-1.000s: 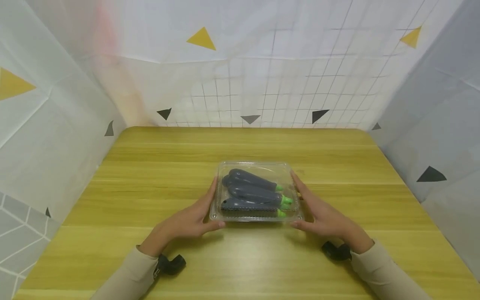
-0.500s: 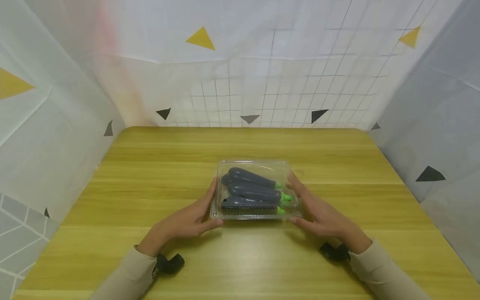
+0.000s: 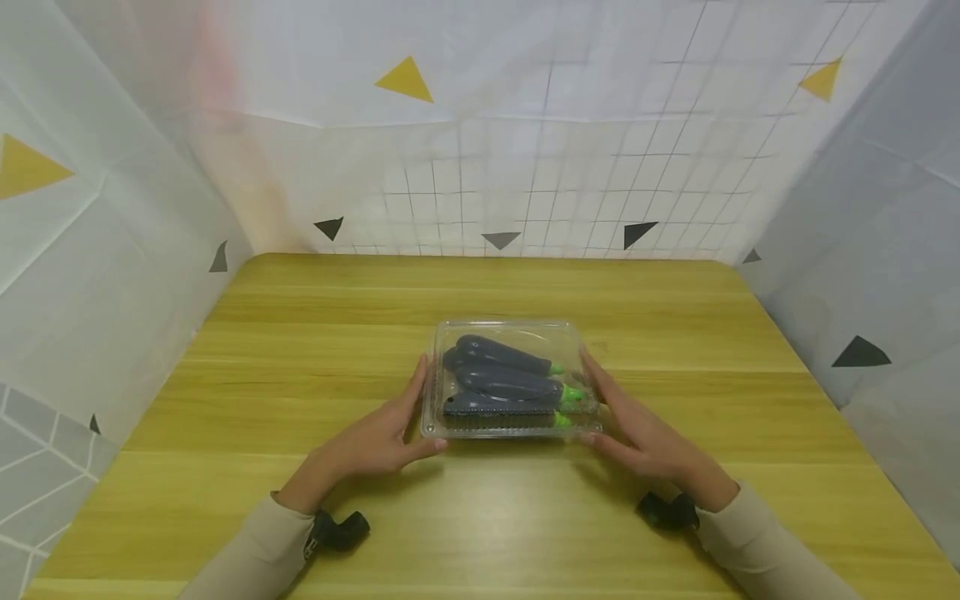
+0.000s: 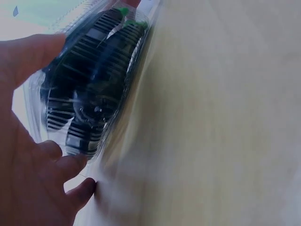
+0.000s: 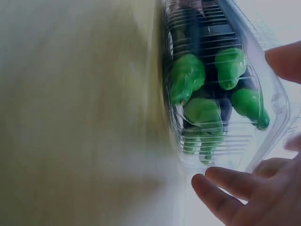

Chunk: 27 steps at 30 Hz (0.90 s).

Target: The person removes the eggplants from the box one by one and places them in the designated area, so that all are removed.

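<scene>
Eggplants [image 3: 502,382] lie inside a clear plastic box [image 3: 547,335], stem ends toward 3 o'clock, near the middle of the wooden table [image 3: 495,525]. The left hand [image 3: 371,443] sits at the box's 8 o'clock, the right hand [image 3: 651,437] at its 4 o'clock; both keep their fingers relaxed and extended along the sides, thumbs by the near corners, framing the box rather than curling round it. Compared with one second ago, the box lies slightly further toward 12 o'clock. Since half a second ago, the left forefinger has eased a touch toward 9 o'clock.
</scene>
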Available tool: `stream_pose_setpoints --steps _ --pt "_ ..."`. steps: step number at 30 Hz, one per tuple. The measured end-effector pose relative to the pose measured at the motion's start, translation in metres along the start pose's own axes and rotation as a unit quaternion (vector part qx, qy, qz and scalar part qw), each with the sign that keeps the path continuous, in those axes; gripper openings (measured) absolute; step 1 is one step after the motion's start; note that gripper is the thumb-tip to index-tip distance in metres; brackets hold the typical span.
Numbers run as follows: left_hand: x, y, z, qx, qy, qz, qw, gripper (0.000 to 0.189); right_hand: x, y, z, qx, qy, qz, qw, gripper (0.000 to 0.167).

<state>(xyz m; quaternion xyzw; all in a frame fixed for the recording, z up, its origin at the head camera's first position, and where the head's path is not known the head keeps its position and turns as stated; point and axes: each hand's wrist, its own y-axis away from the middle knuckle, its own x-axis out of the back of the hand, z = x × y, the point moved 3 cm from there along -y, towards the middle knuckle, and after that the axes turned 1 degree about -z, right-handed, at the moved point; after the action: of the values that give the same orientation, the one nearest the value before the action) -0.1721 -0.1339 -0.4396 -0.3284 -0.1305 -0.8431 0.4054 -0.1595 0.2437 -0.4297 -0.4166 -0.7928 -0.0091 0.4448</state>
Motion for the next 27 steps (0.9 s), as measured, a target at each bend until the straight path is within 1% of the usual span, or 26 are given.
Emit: stream_pose_setpoints --steps 3,7,10,12,16,19,22,27 --pt "0.000 0.000 0.000 0.004 0.010 0.004 0.9999 0.118 -0.003 -0.001 0.002 -0.005 -0.043 0.020 0.9989 0.106" --pt "0.000 -0.001 -0.002 0.010 0.014 0.014 0.9997 0.119 -0.010 -0.003 0.003 -0.011 -0.122 0.044 0.9915 0.104" --pt "-0.001 -0.001 -0.003 0.014 0.013 0.022 0.9996 0.118 -0.014 -0.003 0.003 -0.025 -0.149 0.056 0.9869 0.103" --pt "0.000 -0.001 -0.003 0.012 0.018 0.025 0.9994 0.117 -0.014 -0.003 0.003 -0.039 -0.150 0.060 0.9862 0.102" --pt "-0.001 -0.002 -0.003 0.004 0.032 0.023 0.9992 0.115 -0.013 -0.004 0.001 -0.059 -0.127 0.057 0.9884 0.098" --pt "-0.001 -0.002 -0.002 -0.009 0.044 0.017 0.9989 0.113 -0.013 -0.004 0.001 -0.053 -0.107 0.052 0.9915 0.097" --pt "-0.002 -0.002 -0.002 -0.015 0.052 0.014 0.9984 0.110 -0.014 -0.003 0.000 -0.042 -0.090 0.050 0.9937 0.095" --pt "-0.002 -0.001 -0.002 -0.011 0.051 0.019 0.9984 0.108 -0.015 -0.001 0.001 -0.040 -0.090 0.052 0.9938 0.094"
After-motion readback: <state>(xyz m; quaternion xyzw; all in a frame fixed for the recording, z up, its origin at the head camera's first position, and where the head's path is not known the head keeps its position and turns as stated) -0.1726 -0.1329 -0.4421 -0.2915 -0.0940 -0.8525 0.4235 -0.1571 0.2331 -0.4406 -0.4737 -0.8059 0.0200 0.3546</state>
